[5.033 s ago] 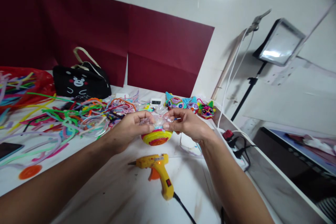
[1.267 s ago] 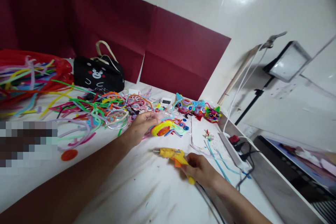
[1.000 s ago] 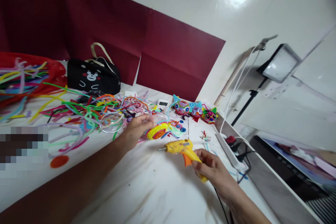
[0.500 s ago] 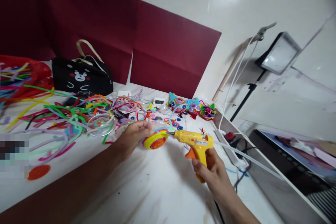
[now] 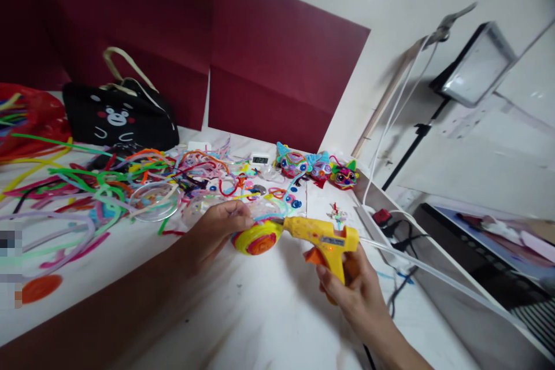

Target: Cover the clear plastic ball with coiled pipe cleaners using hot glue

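My left hand (image 5: 225, 222) pinches the left side of a round ball wound in coils of fuzzy stem (image 5: 258, 238), yellow and pink with an orange centre. A light blue pipe cleaner (image 5: 289, 186) rises from the ball's top edge. Wrapped around the handle of a yellow hot glue gun (image 5: 321, 234) is my right hand (image 5: 353, 283), its fingers by the orange trigger. The gun's nozzle points left and meets the ball's upper right edge; whether glue is coming out I cannot tell. A clear glue stick trails from the gun's back.
Loose pipe cleaners (image 5: 104, 185) cover the table's left, with a clear round dish (image 5: 155, 201) among them. A black bag (image 5: 119, 118), a small digital clock (image 5: 260, 159) and several finished animal heads (image 5: 293, 163) stand behind. A power strip (image 5: 385, 237) with cables lies right.
The glue gun's nozzle has moved left, onto the ball's top edge. The ball has tilted slightly in my left hand, and the whole view has shifted a little.
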`<state>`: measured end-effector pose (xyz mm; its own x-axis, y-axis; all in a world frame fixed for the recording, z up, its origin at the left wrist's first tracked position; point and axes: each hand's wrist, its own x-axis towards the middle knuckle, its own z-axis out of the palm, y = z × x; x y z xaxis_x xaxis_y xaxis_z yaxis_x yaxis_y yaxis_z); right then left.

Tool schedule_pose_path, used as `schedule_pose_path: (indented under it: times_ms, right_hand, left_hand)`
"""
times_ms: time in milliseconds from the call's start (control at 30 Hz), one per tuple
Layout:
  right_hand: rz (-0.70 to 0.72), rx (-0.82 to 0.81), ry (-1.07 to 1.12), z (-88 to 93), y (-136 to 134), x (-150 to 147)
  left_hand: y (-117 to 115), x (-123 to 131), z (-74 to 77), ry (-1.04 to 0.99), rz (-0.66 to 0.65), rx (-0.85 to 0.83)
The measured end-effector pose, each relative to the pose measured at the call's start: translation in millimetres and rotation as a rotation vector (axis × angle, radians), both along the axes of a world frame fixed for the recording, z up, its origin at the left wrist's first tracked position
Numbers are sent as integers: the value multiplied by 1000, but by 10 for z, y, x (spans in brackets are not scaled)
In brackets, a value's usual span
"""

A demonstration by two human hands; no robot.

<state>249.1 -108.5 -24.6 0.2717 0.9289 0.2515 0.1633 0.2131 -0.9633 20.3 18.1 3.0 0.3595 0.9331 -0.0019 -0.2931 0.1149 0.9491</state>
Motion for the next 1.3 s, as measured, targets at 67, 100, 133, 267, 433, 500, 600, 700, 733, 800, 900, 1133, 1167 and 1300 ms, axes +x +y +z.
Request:
schedule_pose_path:
  times_ms: [67,100,133,267,433,500,600,700,733,800,900,1133,1167,1300]
  right_hand:
    - [-15,-11,-1,-6,2,-5]
    - [-24,-12,-2,-10,5,-7]
    - [-32,-7,-3,-12,8,-9]
    - [-53,1,-24,18,8,-32]
    - [-42,-9,-31,69,-22,-75]
    - [-37,-11,-24,59,-30,-75]
    - [-37,-14,-22,36,-38,-66]
    - [-31,-12,-25,34,-49,-68]
    - [-25,-12,-23,39,-54,-72]
    - [-10,-11,-20,52,-65,-84]
    - [0,2,-31,58,-76,-93]
    - [42,62,-62,-13,-47,-11]
    - [61,83,-65,-17,-45,-2]
    - [86,95,-63,19,-63,-13]
  left_hand:
    - [0,3,-17,2,-6,-13]
    - [-1,4,-22,5,-9,-17]
    - [-2,6,-23,7,-10,-18]
    - [-11,10,-7,21,-19,-9]
    - [-48,21,28,37,-26,-14]
    - [-63,25,31,38,-27,-24]
    - [-69,31,17,48,-22,-31]
    - [-57,37,-1,43,-40,-35]
    - [-55,39,-4,42,-47,-37]
    - [-58,42,0,48,-48,-37]
    - [-80,39,20,68,-34,-29]
    - [-62,12,12,61,-116,-40]
    - [-60,9,9,57,-127,-48]
    - [-84,8,31,45,-116,-60]
